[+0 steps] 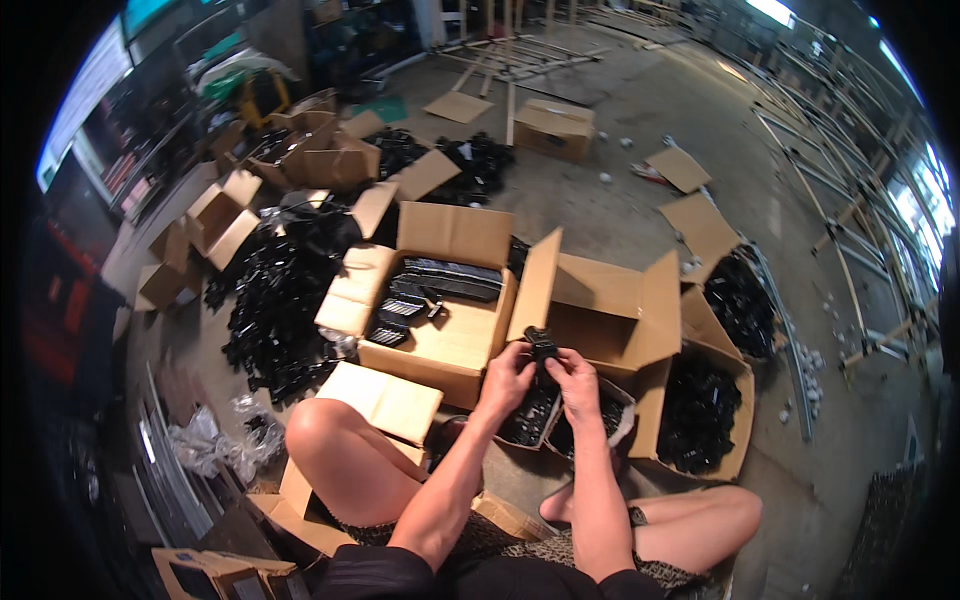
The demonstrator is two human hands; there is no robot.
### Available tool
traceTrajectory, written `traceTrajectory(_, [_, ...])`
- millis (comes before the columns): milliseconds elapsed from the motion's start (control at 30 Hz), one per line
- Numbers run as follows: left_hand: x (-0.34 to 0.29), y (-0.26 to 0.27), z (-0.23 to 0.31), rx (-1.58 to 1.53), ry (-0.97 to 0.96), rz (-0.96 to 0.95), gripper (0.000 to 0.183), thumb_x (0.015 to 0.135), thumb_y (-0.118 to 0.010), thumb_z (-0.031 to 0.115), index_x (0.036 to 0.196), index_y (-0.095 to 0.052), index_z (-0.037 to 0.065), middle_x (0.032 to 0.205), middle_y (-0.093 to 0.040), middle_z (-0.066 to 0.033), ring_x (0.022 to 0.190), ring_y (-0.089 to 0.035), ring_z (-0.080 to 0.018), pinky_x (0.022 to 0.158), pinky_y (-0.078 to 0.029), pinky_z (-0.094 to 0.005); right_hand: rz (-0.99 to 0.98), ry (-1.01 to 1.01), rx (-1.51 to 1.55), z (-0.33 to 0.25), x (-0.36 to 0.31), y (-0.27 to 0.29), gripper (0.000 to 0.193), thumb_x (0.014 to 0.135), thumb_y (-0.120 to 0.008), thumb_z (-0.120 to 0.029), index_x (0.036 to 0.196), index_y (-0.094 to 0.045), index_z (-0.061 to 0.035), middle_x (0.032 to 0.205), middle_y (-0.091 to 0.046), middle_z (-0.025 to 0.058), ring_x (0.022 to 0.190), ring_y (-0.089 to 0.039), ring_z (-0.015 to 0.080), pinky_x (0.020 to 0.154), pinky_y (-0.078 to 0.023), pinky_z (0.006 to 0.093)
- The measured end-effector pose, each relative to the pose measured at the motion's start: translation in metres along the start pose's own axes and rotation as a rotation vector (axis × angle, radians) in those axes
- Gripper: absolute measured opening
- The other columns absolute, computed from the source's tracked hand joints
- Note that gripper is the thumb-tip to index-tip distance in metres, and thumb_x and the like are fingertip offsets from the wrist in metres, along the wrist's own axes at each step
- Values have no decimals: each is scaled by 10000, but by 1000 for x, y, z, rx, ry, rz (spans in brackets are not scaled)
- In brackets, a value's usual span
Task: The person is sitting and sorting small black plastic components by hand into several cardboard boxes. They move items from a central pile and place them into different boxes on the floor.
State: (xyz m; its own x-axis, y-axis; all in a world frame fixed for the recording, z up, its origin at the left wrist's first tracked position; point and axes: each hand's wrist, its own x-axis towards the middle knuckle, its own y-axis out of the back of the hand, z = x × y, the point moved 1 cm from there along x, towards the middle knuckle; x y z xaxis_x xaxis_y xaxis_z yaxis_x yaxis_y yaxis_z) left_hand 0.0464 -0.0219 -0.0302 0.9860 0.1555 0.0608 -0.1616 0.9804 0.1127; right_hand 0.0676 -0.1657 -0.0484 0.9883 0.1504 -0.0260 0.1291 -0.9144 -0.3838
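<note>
- The small black plastic part sits between your two hands, raised above the floor in front of your knees, just over the small open boxes of black pieces.
- Your left hand grips the part from the left side, fingers curled around its lower end.
- Your right hand closes on it from the right, thumb and fingers pinching it; the two hands are drawn together, almost touching.
- Directly beyond your hands stands an open cardboard box with its flaps up; its inside looks bare brown.
- To its left, another open carton holds flat black parts stacked toward its far side.
- To the right, a larger carton is filled with loose black parts, and a further heap of black parts lies behind it.
- On your left a wide pile of black pieces spreads over the concrete floor, with several more open cartons beyond it.
- Crumpled clear plastic bags lie near your left knee.
- Flat pieces of cardboard are scattered farther off.
</note>
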Motion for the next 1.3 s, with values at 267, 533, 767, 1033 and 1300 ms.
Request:
traceTrajectory(267, [-10, 2, -26, -268, 442, -242, 327, 1004, -550, 231, 1161, -588, -54, 945, -641, -57, 853, -599, -105, 781, -504, -250, 85, 25, -356, 13, -30, 12, 163, 896, -685, -33, 1051, -661, 13, 909, -699, 20, 824, -630, 63, 745, -512, 217])
traceTrajectory(533, [-8, 7, -35, -327, 547, -205, 439, 896, -726, 320, 1076, -657, -74, 890, -692, -79, 794, -648, -127, 735, -529, -282, -31, 273, -929, 12, -47, -3, 340, 788, -706, -55, 1076, -525, -48, 981, -682, 165, 918, -658, 356, 848, -485, 436])
traceTrajectory(767, [-26, 16, -86, -195, 518, -51, 406, 880, -738, 314, 1012, -673, -64, 845, -680, -69, 731, -646, -113, 642, -539, -289, -224, -56, -734, 34, -32, 11, 396, 832, -716, -191, 1130, -538, 0, 1026, -699, 202, 1057, -674, 292, 883, -515, 370])
traceTrajectory(1033, [-14, 37, -48, 495, 238, 97, 372, 819, -754, 227, 991, -644, -84, 854, -671, -290, 848, -673, -418, 751, -517, -453, -425, 51, -1823, 130, -20, 16, 163, 882, -538, -122, 897, -688, -59, 777, -706, 144, 745, -698, 335, 669, -510, 443])
traceTrajectory(1300, [-18, 38, -36, 594, 145, -38, 420, 775, -798, 232, 1075, -680, -38, 923, -690, -255, 871, -695, -367, 759, -538, -406, -541, -202, -1846, 161, -23, 22, 160, 855, -578, -101, 949, -676, -17, 884, -728, 181, 863, -727, 317, 718, -592, 392])
